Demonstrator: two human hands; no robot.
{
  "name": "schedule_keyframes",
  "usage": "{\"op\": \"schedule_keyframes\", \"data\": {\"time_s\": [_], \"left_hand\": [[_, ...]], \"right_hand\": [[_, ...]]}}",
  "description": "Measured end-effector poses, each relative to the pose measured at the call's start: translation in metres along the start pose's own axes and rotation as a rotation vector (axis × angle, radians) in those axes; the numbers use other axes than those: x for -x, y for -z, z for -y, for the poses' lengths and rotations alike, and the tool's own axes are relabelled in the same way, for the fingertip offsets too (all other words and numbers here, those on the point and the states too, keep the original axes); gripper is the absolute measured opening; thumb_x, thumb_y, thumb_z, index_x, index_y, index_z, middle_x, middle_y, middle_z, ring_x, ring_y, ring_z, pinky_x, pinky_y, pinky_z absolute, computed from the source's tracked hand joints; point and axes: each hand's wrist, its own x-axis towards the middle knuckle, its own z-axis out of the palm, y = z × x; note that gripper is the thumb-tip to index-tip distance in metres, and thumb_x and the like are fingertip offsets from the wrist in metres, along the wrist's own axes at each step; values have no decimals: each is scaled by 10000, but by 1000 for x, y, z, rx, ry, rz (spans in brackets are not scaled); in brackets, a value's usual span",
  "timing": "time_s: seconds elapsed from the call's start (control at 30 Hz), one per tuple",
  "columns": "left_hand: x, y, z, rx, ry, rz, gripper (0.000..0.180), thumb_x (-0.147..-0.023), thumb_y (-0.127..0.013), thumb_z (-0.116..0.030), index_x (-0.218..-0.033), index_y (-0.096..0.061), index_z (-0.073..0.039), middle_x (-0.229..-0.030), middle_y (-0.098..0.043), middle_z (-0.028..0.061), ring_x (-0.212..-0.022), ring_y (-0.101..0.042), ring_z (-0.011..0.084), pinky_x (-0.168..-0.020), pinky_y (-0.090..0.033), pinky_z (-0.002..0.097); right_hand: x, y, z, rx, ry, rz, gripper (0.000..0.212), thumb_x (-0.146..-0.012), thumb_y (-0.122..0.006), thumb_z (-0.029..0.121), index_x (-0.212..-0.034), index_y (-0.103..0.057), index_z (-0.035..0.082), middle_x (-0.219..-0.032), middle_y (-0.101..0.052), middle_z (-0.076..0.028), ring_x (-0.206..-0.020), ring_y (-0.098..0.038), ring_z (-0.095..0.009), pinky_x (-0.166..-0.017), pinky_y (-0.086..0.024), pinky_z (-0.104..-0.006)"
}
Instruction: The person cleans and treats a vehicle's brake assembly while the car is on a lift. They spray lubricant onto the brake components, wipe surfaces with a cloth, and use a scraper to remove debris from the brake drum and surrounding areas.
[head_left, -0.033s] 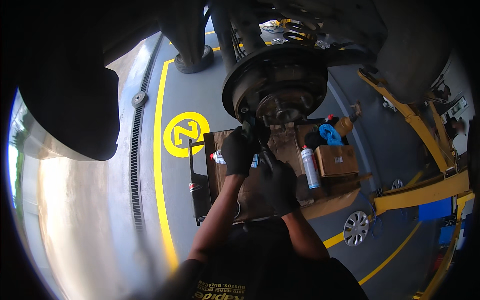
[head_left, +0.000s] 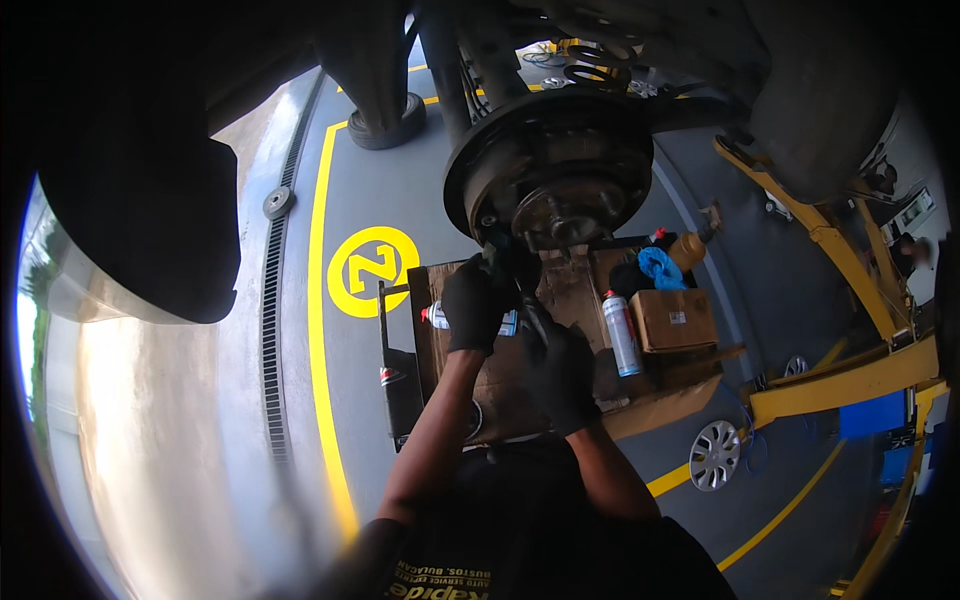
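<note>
A dark brake assembly (head_left: pixel 490 190) with its wheel hub and studs (head_left: pixel 565 215) hangs in front of me, its drum off or not plainly seen. My left hand (head_left: pixel 474 310), in a black glove, is raised to the assembly's lower near edge. Its fingers are closed, and whatever they hold is lost in shadow. Lower and to the right, my right hand (head_left: pixel 560 375), gloved the same way, wraps round a dark hand tool (head_left: pixel 537 318) that points up toward the left fingertips. The tool's far end is too dark to make out.
Below is a cardboard-covered cart (head_left: pixel 500 395) bearing a spray can (head_left: pixel 621 335), a lying can (head_left: pixel 436 316), a small carton (head_left: pixel 675 320) and a blue glove or cloth (head_left: pixel 660 268). Yellow lift arms (head_left: pixel 845 380) and a wheel cover (head_left: pixel 715 456) are at right. A fender (head_left: pixel 130 220) overhangs the left.
</note>
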Motion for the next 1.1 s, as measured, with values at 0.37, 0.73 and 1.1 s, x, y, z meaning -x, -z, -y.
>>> {"op": "schedule_keyframes", "data": {"time_s": [0.37,0.73,1.1], "left_hand": [[10,44,-29,-66,-246,-39,255,-887,-776,-184,-1092,-691,-59,-838,-725,181,-771,-744,361,-655,-562,425],[-20,63,-99,180,-547,-337,473,-774,-889,-26,-1226,-760,-71,-1153,-705,149,-1042,-732,285,-817,-608,342],[-51,48,-50,-365,-623,-568,339,-849,-859,-249,-1080,-684,-71,-912,-615,100,-828,-629,326,-707,-491,426]], "right_hand": [[-18,48,33,-347,-127,145,392,-1043,-636,230,-1418,-676,122,-1058,-770,-235,-970,-775,-361,-825,-605,-417],[23,84,10,-514,-103,93,413,-1072,-621,115,-1482,-625,68,-1091,-795,-175,-861,-757,-149,-766,-594,-303],[53,94,-52,-440,-127,82,410,-1057,-627,78,-1467,-638,55,-1244,-761,-203,-975,-751,-168,-851,-592,-322]]}}
